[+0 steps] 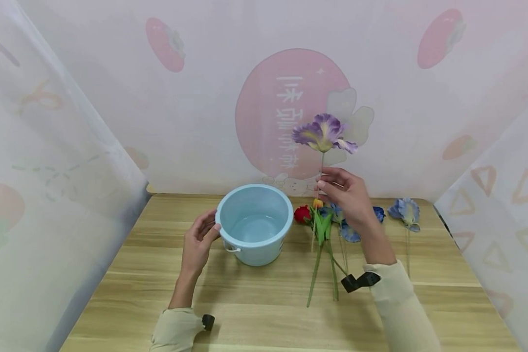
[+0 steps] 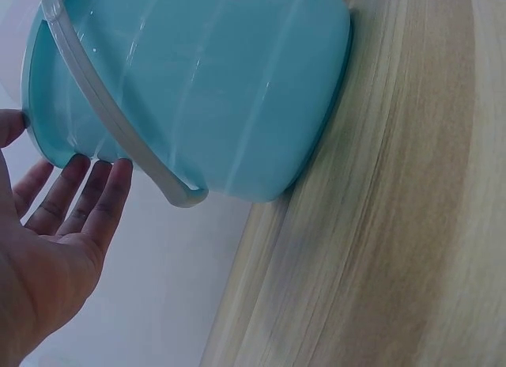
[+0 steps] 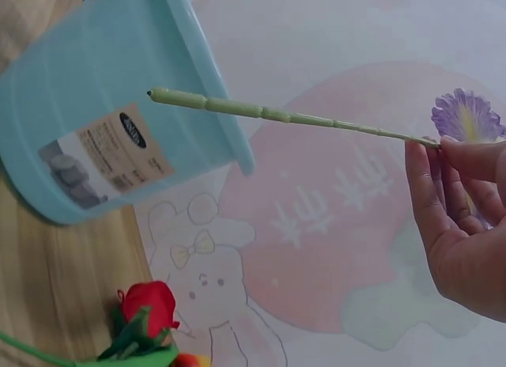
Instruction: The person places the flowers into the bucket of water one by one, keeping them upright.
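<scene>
Currently, purple flower (image 1: 322,137) outside bucket (image 1: 257,253), in right grip (image 1: 346,191).

bucket (image 2: 237,74): smooth, glossy plastic
handle (image 2: 104,106): smooth plastic
label (image 3: 111,157): printed, paper-like
purple petals (image 1: 321,136): matt, cloth-like
flower stem (image 3: 237,108): plastic-looking, ridged
surface (image 1: 136,293): smooth, wood-grained
backdrop (image 1: 92,49): matt, printed, cloth-like
sleeves (image 1: 173,330): matt cloth

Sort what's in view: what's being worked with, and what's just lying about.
Being worked with:
- purple flower, pinched by the right hand
- bucket, touched by the left hand

Lying about:
- red flower
- orange flower
- blue flowers
</scene>
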Demonstrator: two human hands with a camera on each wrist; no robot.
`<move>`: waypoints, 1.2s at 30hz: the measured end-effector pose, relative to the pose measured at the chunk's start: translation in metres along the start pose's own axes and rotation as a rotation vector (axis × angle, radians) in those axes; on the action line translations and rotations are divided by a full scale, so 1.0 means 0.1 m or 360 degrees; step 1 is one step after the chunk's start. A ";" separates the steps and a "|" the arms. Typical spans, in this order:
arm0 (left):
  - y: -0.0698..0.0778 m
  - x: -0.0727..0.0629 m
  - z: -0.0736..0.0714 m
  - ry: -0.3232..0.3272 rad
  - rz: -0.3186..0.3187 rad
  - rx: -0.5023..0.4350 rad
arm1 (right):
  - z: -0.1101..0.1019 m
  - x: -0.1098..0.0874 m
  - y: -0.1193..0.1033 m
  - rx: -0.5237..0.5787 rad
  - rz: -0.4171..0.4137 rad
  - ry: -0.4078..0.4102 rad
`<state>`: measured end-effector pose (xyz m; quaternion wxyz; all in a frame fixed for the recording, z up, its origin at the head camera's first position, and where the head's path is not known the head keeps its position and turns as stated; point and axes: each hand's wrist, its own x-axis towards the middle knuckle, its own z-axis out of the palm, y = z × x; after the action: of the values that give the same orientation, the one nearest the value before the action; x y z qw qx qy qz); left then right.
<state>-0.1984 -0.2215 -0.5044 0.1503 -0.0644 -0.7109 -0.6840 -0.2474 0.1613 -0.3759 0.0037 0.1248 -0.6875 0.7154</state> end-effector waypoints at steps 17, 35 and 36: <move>-0.01 0.00 -0.01 0.0008 -0.0011 -0.0003 | 0.52 0.27 -0.11 0.0182 -0.0061 0.0003; -0.02 0.01 0.00 -0.0015 -0.0024 0.0001 | 0.90 0.45 -0.04 0.0229 -0.0011 0.0006; -0.02 0.00 0.00 -0.0013 -0.0032 0.0006 | 0.92 0.46 -0.02 0.0223 0.0002 0.0005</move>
<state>-0.1990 -0.2217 -0.5066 0.1405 -0.0597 -0.7133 -0.6840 -0.2757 0.0634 -0.3630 -0.0044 0.1231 -0.6358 0.7620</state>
